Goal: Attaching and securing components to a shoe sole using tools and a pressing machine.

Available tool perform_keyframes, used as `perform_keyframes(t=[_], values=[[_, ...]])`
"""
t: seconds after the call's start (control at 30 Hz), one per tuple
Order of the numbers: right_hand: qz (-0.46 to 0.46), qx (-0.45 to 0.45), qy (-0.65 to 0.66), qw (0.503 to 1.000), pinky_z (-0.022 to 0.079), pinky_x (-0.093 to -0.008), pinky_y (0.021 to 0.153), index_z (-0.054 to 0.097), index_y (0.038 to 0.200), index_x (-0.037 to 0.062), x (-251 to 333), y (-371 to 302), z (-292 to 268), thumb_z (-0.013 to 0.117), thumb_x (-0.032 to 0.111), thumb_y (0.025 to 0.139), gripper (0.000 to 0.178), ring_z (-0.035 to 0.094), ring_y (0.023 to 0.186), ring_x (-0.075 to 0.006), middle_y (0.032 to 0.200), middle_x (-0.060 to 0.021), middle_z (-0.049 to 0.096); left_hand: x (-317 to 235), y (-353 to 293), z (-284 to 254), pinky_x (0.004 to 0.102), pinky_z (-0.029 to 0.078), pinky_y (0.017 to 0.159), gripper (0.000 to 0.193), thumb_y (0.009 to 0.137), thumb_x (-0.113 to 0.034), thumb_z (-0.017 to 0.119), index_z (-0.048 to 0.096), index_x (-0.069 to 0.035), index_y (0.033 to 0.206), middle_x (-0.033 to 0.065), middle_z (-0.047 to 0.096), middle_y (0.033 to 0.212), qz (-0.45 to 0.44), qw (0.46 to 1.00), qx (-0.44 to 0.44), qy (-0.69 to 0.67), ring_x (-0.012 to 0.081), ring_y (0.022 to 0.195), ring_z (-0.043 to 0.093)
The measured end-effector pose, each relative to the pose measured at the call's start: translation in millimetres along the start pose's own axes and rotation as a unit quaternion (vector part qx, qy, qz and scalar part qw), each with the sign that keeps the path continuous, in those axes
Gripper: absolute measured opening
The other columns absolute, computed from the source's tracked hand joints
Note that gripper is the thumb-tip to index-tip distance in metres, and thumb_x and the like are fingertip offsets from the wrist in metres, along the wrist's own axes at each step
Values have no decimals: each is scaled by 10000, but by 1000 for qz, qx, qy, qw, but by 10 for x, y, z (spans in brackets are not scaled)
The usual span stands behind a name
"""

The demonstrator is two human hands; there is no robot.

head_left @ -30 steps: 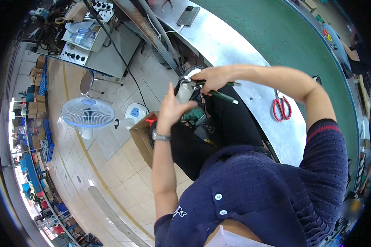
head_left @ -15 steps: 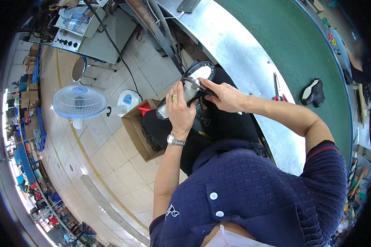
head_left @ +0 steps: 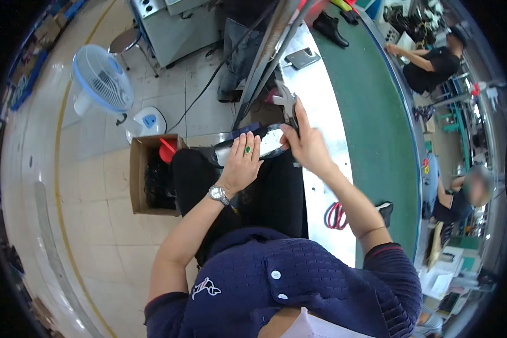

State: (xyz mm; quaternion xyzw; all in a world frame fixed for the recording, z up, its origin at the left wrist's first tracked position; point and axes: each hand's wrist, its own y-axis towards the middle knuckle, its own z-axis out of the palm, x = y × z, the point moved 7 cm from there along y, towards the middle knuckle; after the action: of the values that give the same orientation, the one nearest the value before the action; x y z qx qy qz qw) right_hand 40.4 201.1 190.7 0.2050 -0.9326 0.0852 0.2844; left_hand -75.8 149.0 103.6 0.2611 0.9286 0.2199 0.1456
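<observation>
Silvery metal counter (head_left: 324,110) runs along the right. Over the black-trousered lap (head_left: 270,208), a black shoe with a white panel (head_left: 269,145) lies left to right, right end farther, toe direction unclear. Left grip (head_left: 243,162) lies across it, clasp undeterminable; right grip (head_left: 308,147) curls around a grey metal pincer-like tool (head_left: 286,100).

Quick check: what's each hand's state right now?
Left hand: fingers laid across the shoe; grip cannot be told.
Right hand: closed, holding a grey-headed tool.

Left fingers (head_left: 249,144) on black-and-white shoe (head_left: 272,141); right fingers (head_left: 302,116) hold pincers (head_left: 286,99); fan (head_left: 102,79) at left.
</observation>
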Motion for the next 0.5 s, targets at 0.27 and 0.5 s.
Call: perform_keyframes(t=[0.27,0.5], values=[[69,11,51,996,496,-322,543,266,1452,76,-93,-49,176,521,155,949,570,645,565,-211,626,-95,624,-16,-72,-33,430,352,1059,488,866,-185,550,496,120,1243,277,513,1263,-26,999,-38,22,395,1172,499],[129,112,21,985,517,-376,620,267,1447,119,-149,-32,159,514,173,938,568,649,569,-264,655,-134,631,-20,-81,49,431,354,1063,658,759,-213,700,461,97,1287,257,493,1307,-48,998,-19,32,381,1222,475]])
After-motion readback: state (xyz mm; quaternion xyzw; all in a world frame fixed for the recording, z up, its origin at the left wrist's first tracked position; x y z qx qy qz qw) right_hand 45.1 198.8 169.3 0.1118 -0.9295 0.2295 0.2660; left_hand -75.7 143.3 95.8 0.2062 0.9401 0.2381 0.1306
